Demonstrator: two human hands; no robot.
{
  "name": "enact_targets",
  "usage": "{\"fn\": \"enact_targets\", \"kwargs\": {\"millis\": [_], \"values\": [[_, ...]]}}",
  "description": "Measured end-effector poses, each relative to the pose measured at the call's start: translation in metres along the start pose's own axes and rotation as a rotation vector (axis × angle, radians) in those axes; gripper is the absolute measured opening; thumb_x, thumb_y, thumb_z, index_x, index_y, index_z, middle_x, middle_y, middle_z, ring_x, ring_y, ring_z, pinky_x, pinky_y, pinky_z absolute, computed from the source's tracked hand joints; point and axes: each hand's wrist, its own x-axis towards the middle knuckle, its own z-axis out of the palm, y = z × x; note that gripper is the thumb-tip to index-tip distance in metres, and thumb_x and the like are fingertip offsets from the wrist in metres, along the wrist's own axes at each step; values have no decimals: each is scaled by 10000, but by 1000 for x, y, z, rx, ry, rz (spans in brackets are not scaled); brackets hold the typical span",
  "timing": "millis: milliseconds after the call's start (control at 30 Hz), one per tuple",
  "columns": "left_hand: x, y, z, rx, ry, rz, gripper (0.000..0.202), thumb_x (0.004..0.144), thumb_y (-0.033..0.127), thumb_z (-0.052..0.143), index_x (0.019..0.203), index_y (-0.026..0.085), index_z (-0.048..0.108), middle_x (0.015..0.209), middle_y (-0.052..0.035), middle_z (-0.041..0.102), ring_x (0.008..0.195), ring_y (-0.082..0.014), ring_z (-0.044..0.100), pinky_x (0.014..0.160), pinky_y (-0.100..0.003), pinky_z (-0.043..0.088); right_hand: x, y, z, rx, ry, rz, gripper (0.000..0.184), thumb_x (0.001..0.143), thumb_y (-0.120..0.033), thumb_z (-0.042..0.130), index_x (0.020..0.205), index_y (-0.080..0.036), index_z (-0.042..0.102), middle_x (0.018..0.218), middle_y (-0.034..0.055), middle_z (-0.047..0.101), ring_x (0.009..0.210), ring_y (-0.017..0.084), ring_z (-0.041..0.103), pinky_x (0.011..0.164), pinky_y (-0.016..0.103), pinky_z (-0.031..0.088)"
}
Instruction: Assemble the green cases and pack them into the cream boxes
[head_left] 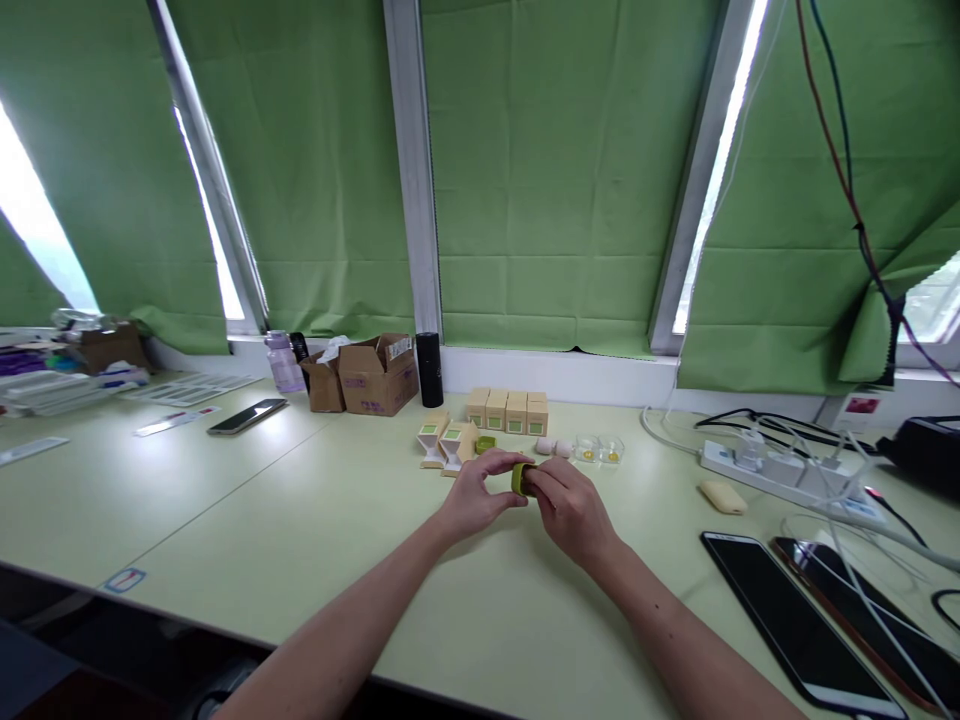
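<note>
Both my hands meet over the middle of the pale green table [225, 500]. My left hand [477, 493] and my right hand [568, 508] pinch a small olive-green case [520, 478] between their fingertips, fingers curled round it. Just behind them lie two open tan boxes [444, 443] on their sides and another small green piece [485, 443]. A row of several upright tan boxes [507, 411] with green labels stands further back. To the right of these sit two pinkish earbud-like pieces [553, 447] and two small clear round containers [599, 449].
Brown cardboard boxes [370, 375], a black cylinder [429, 369] and a purple bottle [283, 361] stand by the window sill. A phone [247, 416] lies at the left. At the right are a power strip [780, 467] with cables, a yellowish bar [723, 496] and two phones [802, 620].
</note>
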Motion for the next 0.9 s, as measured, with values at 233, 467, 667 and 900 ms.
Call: {"fn": "enact_targets", "kwargs": {"millis": [233,467,667,900], "values": [[0,0,0,31,-21,-7,490,697,130,864,1164,247,772,1103,-64,724,1081,-253,672,1028,-444,537,-2,1,3,-21,13,-20,257,993,-68,453,915,-192,664,771,46,617,709,182,539,611,301,439],[1,-4,-6,90,38,-15,498,715,142,867,1187,262,761,1130,-74,713,1101,-261,667,1044,-463,527,-4,8,-3,69,-7,-12,325,961,-72,504,1237,-219,593,981,95,701,868,228,651,717,368,573],[2,-19,-7,162,124,3,518,727,171,879,1211,288,739,1098,-63,680,1082,-255,674,1041,-492,552,-7,7,-4,92,-58,93,606,907,-119,566,1486,-223,419,1329,175,623,1250,337,601,834,482,643],[0,-21,1,95,128,92,600,700,272,929,1251,264,692,1130,-56,615,1135,-253,685,1095,-517,551,-10,7,3,92,-70,92,639,926,-74,532,1534,-233,411,1335,166,621,1251,318,611,947,511,634]]}}
